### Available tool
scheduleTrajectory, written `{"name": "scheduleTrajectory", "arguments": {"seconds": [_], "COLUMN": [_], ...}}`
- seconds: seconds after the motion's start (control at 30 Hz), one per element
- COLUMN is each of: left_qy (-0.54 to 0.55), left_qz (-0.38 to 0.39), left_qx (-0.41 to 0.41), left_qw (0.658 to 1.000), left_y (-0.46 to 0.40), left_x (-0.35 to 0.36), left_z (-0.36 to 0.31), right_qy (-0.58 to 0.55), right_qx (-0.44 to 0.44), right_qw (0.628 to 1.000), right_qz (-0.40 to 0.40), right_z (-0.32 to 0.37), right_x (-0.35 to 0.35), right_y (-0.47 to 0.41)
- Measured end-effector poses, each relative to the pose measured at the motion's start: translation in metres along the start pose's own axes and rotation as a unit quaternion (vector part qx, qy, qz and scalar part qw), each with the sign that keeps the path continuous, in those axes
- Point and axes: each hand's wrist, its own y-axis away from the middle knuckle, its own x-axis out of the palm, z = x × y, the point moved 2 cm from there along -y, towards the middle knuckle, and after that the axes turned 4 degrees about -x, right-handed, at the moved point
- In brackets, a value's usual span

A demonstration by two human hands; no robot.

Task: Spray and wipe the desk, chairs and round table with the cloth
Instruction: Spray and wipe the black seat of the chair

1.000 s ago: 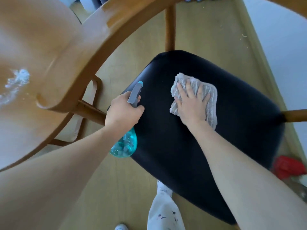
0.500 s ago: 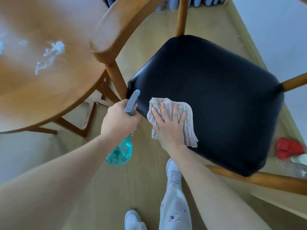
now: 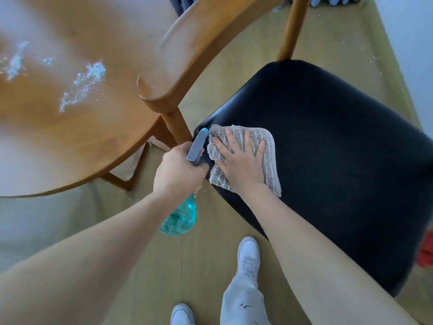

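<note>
R hand [image 3: 241,165] flat on cloth [image 3: 246,158] at seat [image 3: 328,160] edge, L grip [image 3: 180,170] curled round spray bottle [image 3: 181,216]. Risk: nozzle w/ finger nearby, accidental squirt onto floor.

One chair [image 3: 328,160] lies under the right hand [image 3: 241,165], with one cloth [image 3: 269,160]. One spray bottle [image 3: 181,218] in the left hand [image 3: 178,170]. One round table [image 3: 70,137] left of it. Two white shoes [image 3: 248,254].

It looks like a home dining corner: a round, foam-flecked wooden table [image 3: 70,127] beside a curved-backed wooden chair with a black padded seat [image 3: 328,160], on a pale wood-look floor [image 3: 206,254].
</note>
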Motion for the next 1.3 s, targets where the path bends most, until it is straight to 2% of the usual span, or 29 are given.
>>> {"name": "scheduleTrajectory", "arguments": {"seconds": [0.13,0.3,0.43,0.57,0.7,0.8,0.97,1.3], "left_qy": [-0.005,0.022,0.014,-0.006,-0.014,-0.013,-0.025,-0.001], "left_qz": [-0.001,-0.002,-0.012,-0.015,-0.015,-0.01,0.001,0.051], "left_qx": [0.002,-0.017,-0.013,-0.013,-0.021,-0.033,-0.019,0.001], "left_qw": [1.0,1.0,1.0,1.0,1.0,0.999,1.0,0.999], "left_y": [-0.024,-0.044,-0.058,-0.065,-0.069,-0.071,-0.071,-0.058], "left_x": [0.011,0.024,0.028,0.03,0.034,0.039,0.055,0.102], "left_z": [-0.024,-0.047,-0.06,-0.071,-0.081,-0.087,-0.109,-0.147], "right_qy": [-0.04,-0.005,-0.056,-0.046,-0.034,-0.013,-0.043,-0.081], "right_qx": [-0.055,-0.144,-0.139,-0.146,-0.107,-0.074,0.002,0.189], "right_qw": [0.997,0.989,0.988,0.988,0.993,0.997,0.999,0.978], "right_qz": [0.019,0.019,-0.049,-0.012,-0.033,-0.008,-0.02,-0.042], "right_z": [-0.008,-0.025,-0.036,-0.041,-0.065,-0.104,-0.169,-0.293], "right_x": [-0.017,-0.023,-0.025,-0.025,-0.031,-0.039,-0.05,-0.051], "right_y": [-0.054,-0.077,-0.084,-0.087,-0.103,-0.119,-0.12,-0.052]}}
